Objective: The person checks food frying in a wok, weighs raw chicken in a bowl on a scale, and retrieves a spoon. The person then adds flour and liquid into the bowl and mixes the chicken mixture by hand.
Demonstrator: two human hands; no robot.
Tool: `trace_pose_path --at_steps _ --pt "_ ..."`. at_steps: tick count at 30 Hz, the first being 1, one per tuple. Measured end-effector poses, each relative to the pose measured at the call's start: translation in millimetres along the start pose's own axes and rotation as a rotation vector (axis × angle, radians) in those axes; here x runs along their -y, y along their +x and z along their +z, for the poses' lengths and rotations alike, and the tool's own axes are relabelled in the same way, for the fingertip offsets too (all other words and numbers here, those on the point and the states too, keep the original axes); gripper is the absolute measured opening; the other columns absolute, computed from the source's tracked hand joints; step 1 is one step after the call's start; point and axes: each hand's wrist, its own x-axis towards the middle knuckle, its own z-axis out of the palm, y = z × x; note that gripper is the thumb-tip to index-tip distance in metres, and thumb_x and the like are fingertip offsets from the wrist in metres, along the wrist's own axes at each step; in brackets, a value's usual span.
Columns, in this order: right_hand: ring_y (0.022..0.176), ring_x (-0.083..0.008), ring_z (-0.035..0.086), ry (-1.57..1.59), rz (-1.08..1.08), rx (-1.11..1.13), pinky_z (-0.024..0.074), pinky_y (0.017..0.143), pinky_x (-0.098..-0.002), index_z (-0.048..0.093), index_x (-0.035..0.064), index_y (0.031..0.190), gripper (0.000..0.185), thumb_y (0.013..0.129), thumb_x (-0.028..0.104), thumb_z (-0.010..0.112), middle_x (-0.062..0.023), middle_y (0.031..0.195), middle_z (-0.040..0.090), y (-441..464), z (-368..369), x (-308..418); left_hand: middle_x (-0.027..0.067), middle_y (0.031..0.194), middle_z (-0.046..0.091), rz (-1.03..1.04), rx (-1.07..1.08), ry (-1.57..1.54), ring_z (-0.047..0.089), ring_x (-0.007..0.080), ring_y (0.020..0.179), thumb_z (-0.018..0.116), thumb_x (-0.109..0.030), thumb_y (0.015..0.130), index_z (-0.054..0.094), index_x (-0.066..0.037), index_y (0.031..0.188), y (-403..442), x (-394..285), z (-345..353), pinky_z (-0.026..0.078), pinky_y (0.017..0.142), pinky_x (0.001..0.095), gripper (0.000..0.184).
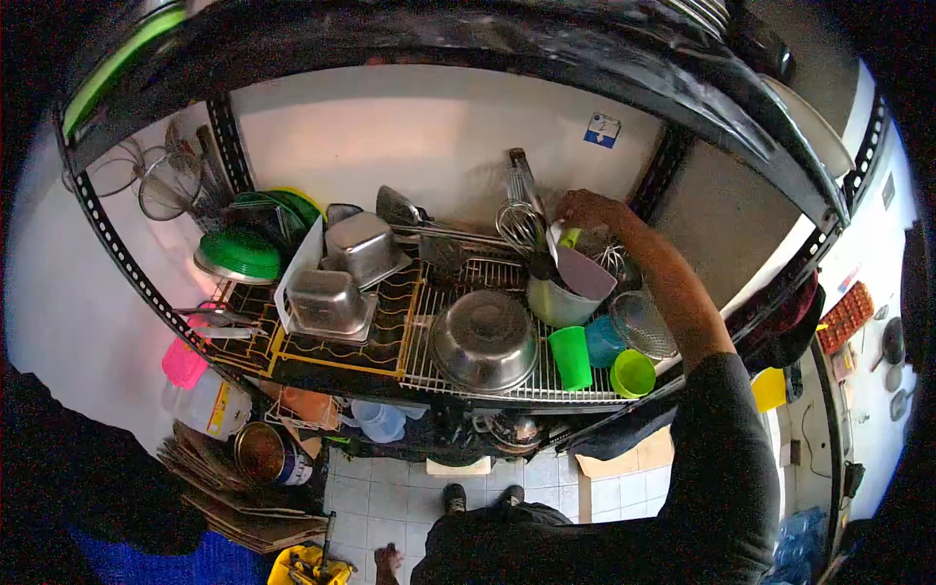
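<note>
My right hand (588, 210) reaches over the rack's back right, fingers curled down among upright utensils. A pale flat utensil (555, 242) and a lime-green piece (571, 237) show just below the fingers; what they grip is hidden. Close by on the left are a wire whisk (520, 226) and a metal-handled tool (526, 180). Below the hand stands a pale tub (559, 304) with a greyish-purple piece (585, 274) at its mouth. A second whisk (611, 259) is on the right. My left hand (387, 563) hangs low near the floor, fingers loosely apart and holding nothing visible.
The wire rack (417, 336) holds an upturned steel bowl (485, 341), steel pans (331, 300), green cups (570, 359), a mesh strainer (643, 325) and a green bowl (239, 255). A black shelf beam (468, 49) crosses overhead. Cardboard (229, 497) and a tin (265, 453) stand lower left.
</note>
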Motion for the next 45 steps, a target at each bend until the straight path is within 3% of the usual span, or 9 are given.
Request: trace_pose_path --at_steps 4,9,17,21,23,26,28,32,45 --pt "0.073 -0.0323 0.061 -0.237 0.259 0.417 0.0493 0.067 -0.0419 0.066 0.0063 0.095 0.031 0.074 0.03 0.063 -0.0135 0.083 0.065 3.5 -42.8 50.5 0.0066 0.083 0.058 -0.004 -0.195 0.084 0.054 0.0264 0.065 0.044 -0.045 0.081 0.058 -0.016 0.104 -6.5 29.8 -15.2 0.04 0.046 0.0392 0.04" --pt "0.077 -0.0344 0.06 -0.091 -0.045 0.04 0.048 0.07 -0.0443 0.065 0.0052 0.089 0.026 0.078 0.028 0.059 -0.0157 0.083 0.063 15.4 2.6 -38.0 0.0053 0.079 0.055 0.003 -0.457 0.206 0.05 0.0244 0.064 0.045 -0.048 0.082 0.058 -0.017 0.105 -36.1 59.2 -39.7 0.041 0.052 0.0388 0.041" --pt "0.097 -0.032 0.056 0.195 0.303 -0.264 0.0448 0.083 -0.0403 0.053 0.004 0.108 0.029 0.088 0.025 0.054 -0.0174 0.099 0.057 -33.5 -160.7 67.0 0.0064 0.082 0.057 0.157 -0.566 0.639 0.051 0.0242 0.065 0.047 -0.044 0.082 0.058 -0.018 0.104 8.1 16.9 -9.8 0.041 0.052 0.0361 0.036" --pt "0.094 -0.0344 0.058 -0.192 0.399 -0.414 0.0473 0.08 -0.0455 0.057 0.0054 0.101 0.023 0.08 0.013 0.058 -0.018 0.09 0.062 -58.8 -222.8 146.1 0.0106 0.072 0.062 0.869 -0.171 1.769 0.06 0.0263 0.066 0.052 -0.031 0.084 0.063 -0.011 0.082 47.4 -5.6 18.9 0.048 0.061 0.0426 0.023" --pt "0.09 -0.0372 0.06 -0.277 0.561 -0.491 0.0477 0.076 -0.0467 0.056 0.0076 0.105 0.026 0.08 0.01 0.055 -0.0193 0.091 0.063 -83.4 -244.2 198.9 0.0148 0.075 0.062 0.781 0.114 2.142 0.06 0.0311 0.07 0.057 -0.028 0.082 0.064 -0.009 0.081 54.3 -28.0 60.6 0.049 0.062 0.0414 0.02" --pt "0.071 -0.0356 0.063 -0.487 0.646 -0.521 0.0516 0.06 -0.0438 0.056 0.0085 0.101 0.024 0.077 0.007 0.054 -0.0148 0.082 0.064 -128.5 -253.5 277.3 0.0164 0.074 0.061 0.891 0.401 2.161 0.06 0.0334 0.072 0.058 -0.032 0.083 0.064 -0.007 0.081 74.9 -29.9 124.7 0.049 0.065 0.0426 0.026" --pt "0.067 -0.0333 0.063 -0.498 0.628 -0.495 0.0509 0.055 -0.0421 0.055 0.0097 0.097 0.023 0.075 0.007 0.054 -0.0122 0.079 0.063 -156.4 -261.8 330.7 0.0173 0.075 0.062 0.107 0.016 2.036 0.061 0.0335 0.075 0.054 -0.036 0.087 0.063 -0.004 0.083 105.2 -23.1 144.8 0.048 0.066 0.0416 0.033" --pt "0.062 -0.027 0.058 -0.294 0.512 -0.589 0.0456 0.049 -0.0371 0.057 0.0061 0.091 0.019 0.071 0.007 0.057 -0.0083 0.072 0.056 -230.4 -266.8 380.7 0.0115 0.077 0.064 -0.03 0.375 2.055 0.062 0.0209 0.075 0.054 -0.036 0.089 0.062 -0.001 0.083 94.7 37.9 311.3 0.047 0.069 0.0352 0.036" --pt "0.065 -0.0286 0.061 0.526 0.592 -0.223 0.0481 0.055 -0.0367 0.06 0.0057 0.09 0.018 0.073 0.008 0.061 -0.0098 0.071 0.059 -545.7 -128.0 414.8 0.0139 0.117 0.055 0.09 1.253 1.614 0.052 0.021 0.11 0.06 -0.029 0.088 0.047 -0.002 0.122 50.6 421.4 665.3 0.041 0.092 0.0324 0.046"
